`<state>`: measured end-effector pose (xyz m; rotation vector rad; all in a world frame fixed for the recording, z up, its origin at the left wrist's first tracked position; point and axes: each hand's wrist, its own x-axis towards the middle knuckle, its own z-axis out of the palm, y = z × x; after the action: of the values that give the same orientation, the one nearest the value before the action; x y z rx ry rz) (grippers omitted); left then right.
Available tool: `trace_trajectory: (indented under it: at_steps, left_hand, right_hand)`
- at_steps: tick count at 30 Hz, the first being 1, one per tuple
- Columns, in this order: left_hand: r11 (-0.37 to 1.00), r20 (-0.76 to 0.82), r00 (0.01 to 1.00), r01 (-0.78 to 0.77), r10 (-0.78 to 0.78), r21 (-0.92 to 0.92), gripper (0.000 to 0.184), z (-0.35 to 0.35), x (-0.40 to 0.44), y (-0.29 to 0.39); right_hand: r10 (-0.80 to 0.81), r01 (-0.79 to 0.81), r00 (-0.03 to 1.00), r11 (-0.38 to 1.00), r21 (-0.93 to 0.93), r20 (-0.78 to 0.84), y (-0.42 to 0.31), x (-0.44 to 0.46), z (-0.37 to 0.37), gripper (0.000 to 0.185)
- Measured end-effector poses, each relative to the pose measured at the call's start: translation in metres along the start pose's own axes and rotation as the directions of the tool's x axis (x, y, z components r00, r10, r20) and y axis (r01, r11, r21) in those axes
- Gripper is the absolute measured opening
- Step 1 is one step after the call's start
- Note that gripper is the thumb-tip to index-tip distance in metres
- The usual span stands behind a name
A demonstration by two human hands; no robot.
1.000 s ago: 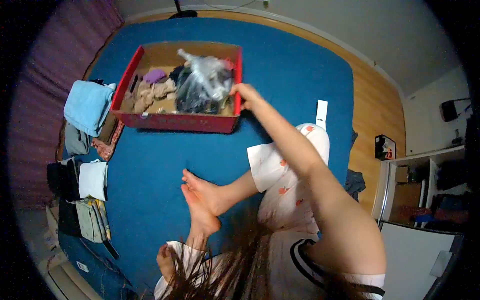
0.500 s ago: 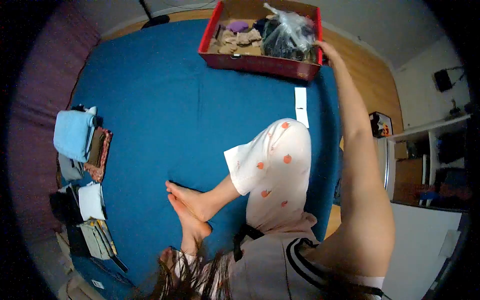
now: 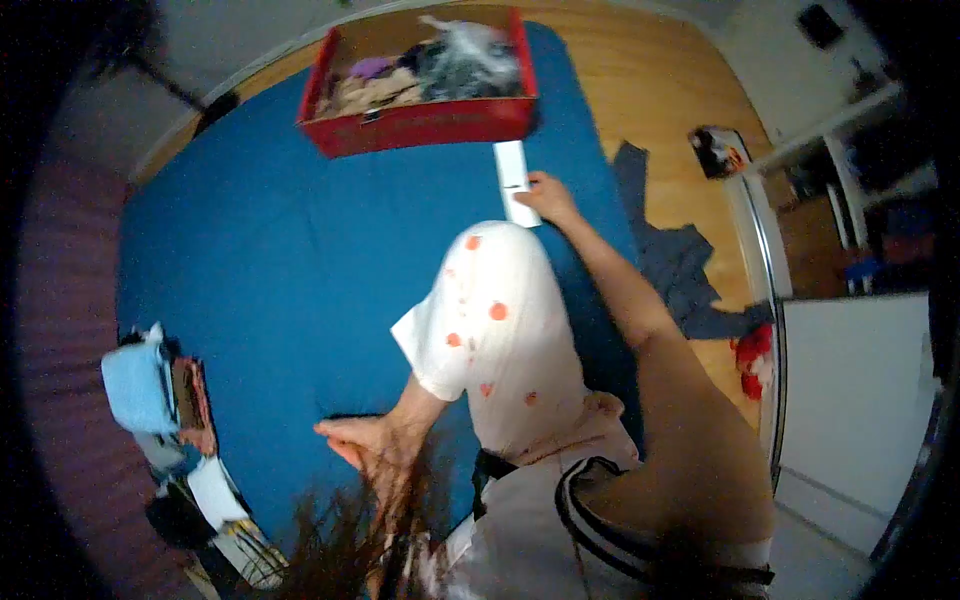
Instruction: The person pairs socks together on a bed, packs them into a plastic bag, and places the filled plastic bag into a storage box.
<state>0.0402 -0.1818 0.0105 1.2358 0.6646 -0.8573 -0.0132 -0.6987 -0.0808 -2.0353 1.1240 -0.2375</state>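
Observation:
My right hand (image 3: 550, 198) is at the right edge of a long white strip (image 3: 511, 165), with its bent fingers closed on that edge. The strip looks like folded card or paper with a small dark mark in its middle. It lies on the blue sheet, between my raised knee and a red cardboard box (image 3: 430, 123). A clear plastic bag (image 3: 475, 50), beige cloth (image 3: 385, 92) and a purple piece (image 3: 373, 67) sit inside the box. My left hand does not show; dark hair blurs the bottom of the view.
Folded clothes, topped by a light blue one (image 3: 137, 388), lie in a row along the left edge of the blue sheet (image 3: 250, 250). Dark grey cloth (image 3: 680, 265) and a red-and-white item (image 3: 754, 360) are on the wooden floor at right, near a shelf unit (image 3: 835, 190).
My right hand has left the box's right side and come down to the white strip. The view has turned, so the box appears further left and more floor shows at right.

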Motion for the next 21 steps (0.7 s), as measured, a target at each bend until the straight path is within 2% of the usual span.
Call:
trace_trajectory:
  at_steps: [2, 3, 4, 7, 10, 13, 16, 21]
  left_hand:
    - [0.996, 0.004, 1.0, 0.017, -0.017, 0.087, 0.071, -0.002, 0.004, -0.004]
    - [0.991, 0.0, 1.0, 0.017, -0.017, 0.134, 0.071, -0.003, 0.005, -0.005]
    - [0.983, -0.014, 1.0, 0.017, -0.015, 0.181, 0.072, -0.009, 0.005, -0.007]
    - [0.949, -0.045, 0.999, 0.025, -0.011, 0.316, 0.073, -0.026, 0.008, -0.008]
    - [0.887, -0.087, 0.996, 0.042, -0.003, 0.459, 0.074, -0.047, 0.011, -0.01]
    - [0.82, -0.123, 0.992, 0.064, 0.007, 0.569, 0.075, -0.07, 0.013, -0.012]
    - [0.758, -0.158, 0.987, 0.089, 0.018, 0.646, 0.076, -0.095, 0.015, -0.015]
    - [0.655, -0.173, 0.985, 0.115, 0.024, 0.747, 0.079, -0.136, 0.02, -0.025]
  right_hand:
    - [-0.052, 0.053, 0.999, 0.999, -0.007, 0.012, -0.003, 0.001, 0.008, 0.051]
    - [-0.072, 0.068, 0.996, 0.995, 0.077, 0.043, 0.005, 0.009, 0.017, 0.05]
    - [0.031, -0.05, 0.992, 0.986, 0.16, 0.119, -0.009, 0.002, 0.01, 0.049]
    - [-0.015, -0.073, 0.978, 0.913, 0.402, 0.21, -0.018, -0.011, 0.008, 0.041]
    - [-0.042, -0.098, 0.972, 0.82, 0.564, 0.23, -0.011, -0.044, -0.004, 0.037]
    - [0.03, -0.236, 0.956, 0.676, 0.698, 0.293, 0.013, -0.081, -0.018, 0.032]
    - [0.022, -0.249, 0.963, 0.453, 0.856, 0.268, 0.045, -0.118, -0.029, 0.028]
    - [0.165, -0.248, 0.966, 0.388, 0.888, 0.198, 0.071, -0.168, -0.047, 0.035]
